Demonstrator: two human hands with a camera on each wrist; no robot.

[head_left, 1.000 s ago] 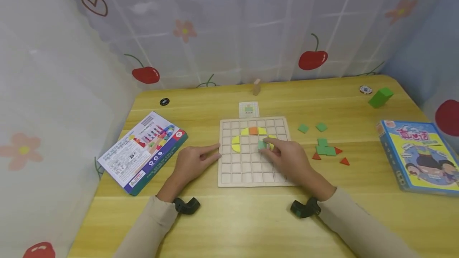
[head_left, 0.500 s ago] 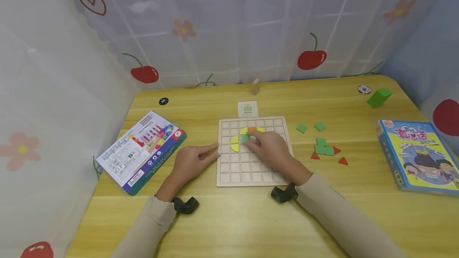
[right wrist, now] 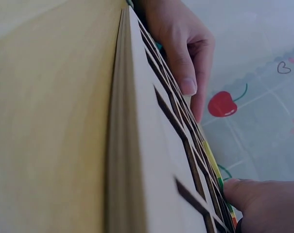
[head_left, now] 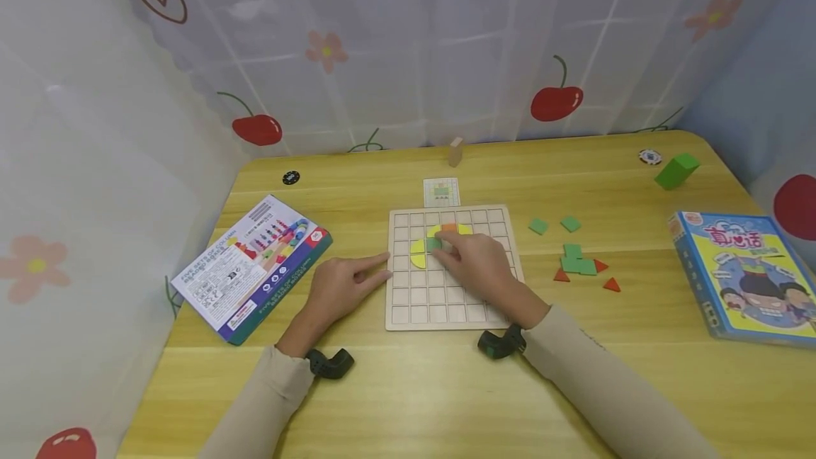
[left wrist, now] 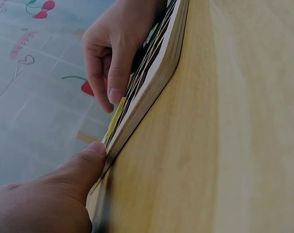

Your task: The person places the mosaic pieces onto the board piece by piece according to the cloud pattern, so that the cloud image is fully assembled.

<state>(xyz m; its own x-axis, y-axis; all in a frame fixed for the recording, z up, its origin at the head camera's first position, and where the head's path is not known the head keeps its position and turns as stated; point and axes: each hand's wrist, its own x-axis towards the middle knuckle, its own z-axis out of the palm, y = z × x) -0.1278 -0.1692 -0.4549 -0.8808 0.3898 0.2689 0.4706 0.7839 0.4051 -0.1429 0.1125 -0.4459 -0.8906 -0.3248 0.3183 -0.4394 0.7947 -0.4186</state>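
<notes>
My right hand [head_left: 478, 264] reaches over the wooden grid board [head_left: 408, 315], thumb and index finger around a green square tile [head_left: 433, 243] in an upper cell. Beside that tile lie yellow quarter-round tiles [head_left: 418, 261] to the left, with an orange square tile [head_left: 449, 227] just above. The right hand hides the cells to its right. Index finger and thumb of my left hand [head_left: 341, 289] stretch out, tips touching the board's left edge. In the left wrist view, the left thumb [left wrist: 91, 158] lies against the board's rim.
Loose green squares [head_left: 579, 265] and red triangles [head_left: 612, 285] lie right of the board. A pattern card [head_left: 441, 192] sits behind it. Boxed games flank it, a beaded-boxes set [head_left: 251, 268] left and a blue-yellow box [head_left: 749, 275] right. Small blocks [head_left: 677, 171] and chips [head_left: 290, 178] lie farther back.
My right hand has moved left across the board with the green tile, into a cell beside the left yellow pieces, and has stayed there. The left hand has kept its place.
</notes>
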